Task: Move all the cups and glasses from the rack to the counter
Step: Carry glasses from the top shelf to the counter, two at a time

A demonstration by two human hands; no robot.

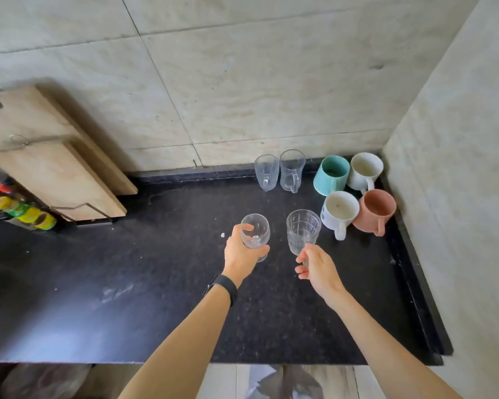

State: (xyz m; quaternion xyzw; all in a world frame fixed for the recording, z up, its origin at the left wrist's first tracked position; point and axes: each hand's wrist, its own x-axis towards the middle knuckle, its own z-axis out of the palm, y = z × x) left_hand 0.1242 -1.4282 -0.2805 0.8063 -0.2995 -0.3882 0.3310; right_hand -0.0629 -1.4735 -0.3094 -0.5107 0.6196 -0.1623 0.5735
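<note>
Both bare forearms reaching far from near edge. Left hand (pixel 240 256) curling fingers and thumb around round stemmed glass (pixel 255 231), black band on wrist. Right hand (pixel 317 267), further right, pinching lower part of ribbed glass (pixel 303 230), 2 fingers hanging loose.

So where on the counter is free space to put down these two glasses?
The black counter is bare left of the left hand, up to the wooden boards. Also bare: the strip between both hands and the two clear glasses at the wall. The right corner is crowded with four mugs.
</note>
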